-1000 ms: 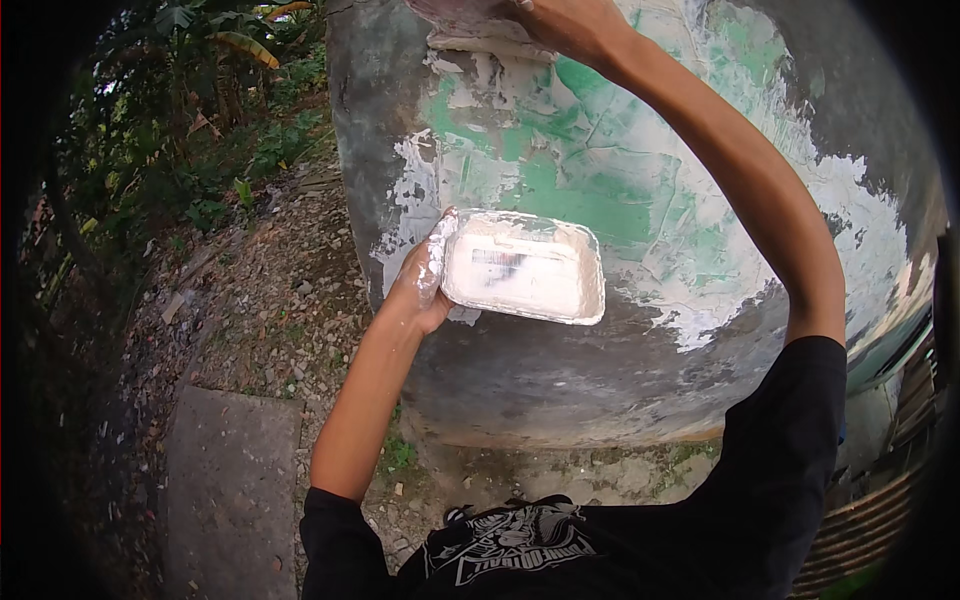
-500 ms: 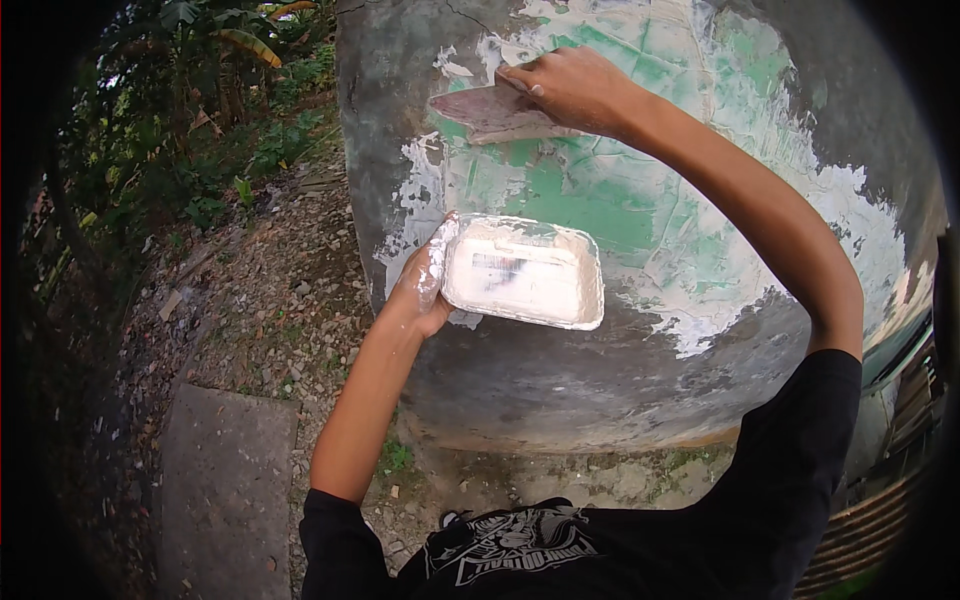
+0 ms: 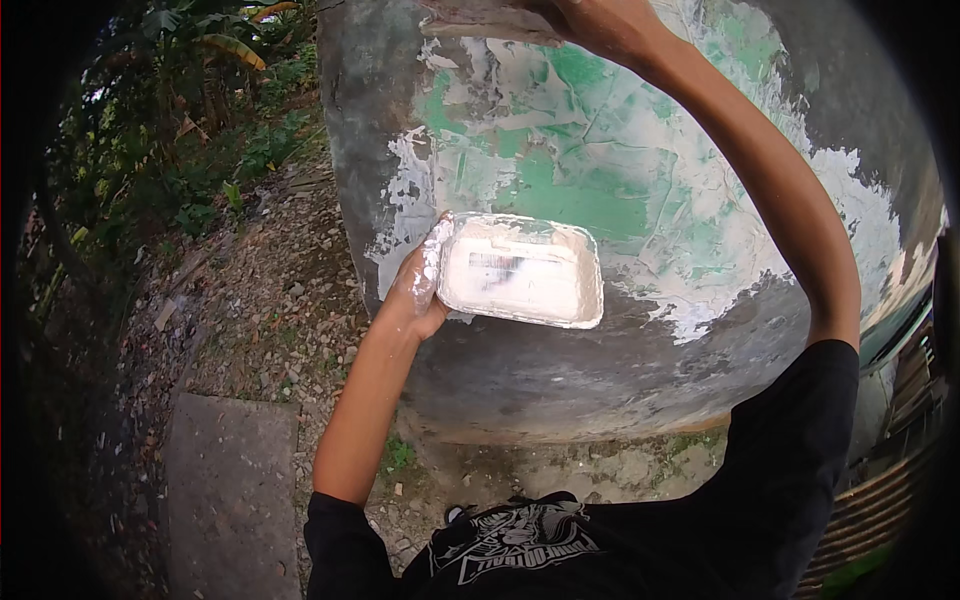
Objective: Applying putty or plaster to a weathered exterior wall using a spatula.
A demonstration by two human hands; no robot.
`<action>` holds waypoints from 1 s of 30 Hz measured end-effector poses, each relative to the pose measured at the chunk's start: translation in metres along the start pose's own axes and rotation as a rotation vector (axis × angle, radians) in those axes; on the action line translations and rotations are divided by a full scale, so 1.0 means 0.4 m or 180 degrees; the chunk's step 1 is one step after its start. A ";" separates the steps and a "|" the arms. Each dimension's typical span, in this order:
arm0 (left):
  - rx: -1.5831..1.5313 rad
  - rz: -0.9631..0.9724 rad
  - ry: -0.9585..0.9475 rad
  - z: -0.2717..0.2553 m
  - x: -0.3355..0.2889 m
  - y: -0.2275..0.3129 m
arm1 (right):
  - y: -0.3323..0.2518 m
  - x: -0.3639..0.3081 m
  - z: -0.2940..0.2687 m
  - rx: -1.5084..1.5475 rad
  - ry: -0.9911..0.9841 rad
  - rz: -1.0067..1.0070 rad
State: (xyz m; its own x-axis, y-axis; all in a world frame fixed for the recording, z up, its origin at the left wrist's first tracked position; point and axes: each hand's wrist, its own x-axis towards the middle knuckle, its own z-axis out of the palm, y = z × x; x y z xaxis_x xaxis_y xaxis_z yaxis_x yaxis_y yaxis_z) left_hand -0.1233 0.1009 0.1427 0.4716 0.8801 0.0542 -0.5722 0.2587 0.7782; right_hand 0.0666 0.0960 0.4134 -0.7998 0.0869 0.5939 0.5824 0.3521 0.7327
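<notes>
Hands are working apart: left hand gripping the white putty tray low, right hand pressing the flat trowel crosswise high on the patched wall.

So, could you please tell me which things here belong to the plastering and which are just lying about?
In use:
- white plaster-smeared rectangular tray, in the left hand
- flat trowel, in the right hand
- patchy green wall

Lying about:
- grey concrete slab
- leafy plants
</notes>
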 end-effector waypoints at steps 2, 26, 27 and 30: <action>-0.0067 0.0026 -0.0021 -0.003 0.005 -0.008 | -0.020 -0.088 0.032 -0.0197 -0.0184 -0.0221; -0.0145 -0.0022 0.0022 -0.075 -0.038 -0.011 | 0.023 0.093 0.006 -0.0216 0.0494 0.0550; -0.0159 -0.0017 -0.0025 -0.080 -0.045 -0.009 | 0.020 0.089 0.004 0.0162 0.0405 0.0544; -0.0184 0.0030 -0.0002 -0.098 -0.074 -0.023 | -0.012 0.056 0.037 0.0534 -0.0256 0.0508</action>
State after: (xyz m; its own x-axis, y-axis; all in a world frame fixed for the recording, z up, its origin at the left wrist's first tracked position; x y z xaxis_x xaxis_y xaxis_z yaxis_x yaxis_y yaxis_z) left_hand -0.1582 0.0880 0.1094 0.4665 0.8823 0.0618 -0.6144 0.2731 0.7402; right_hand 0.0436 0.1101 0.4181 -0.7126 0.2253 0.6645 0.6753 0.4773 0.5623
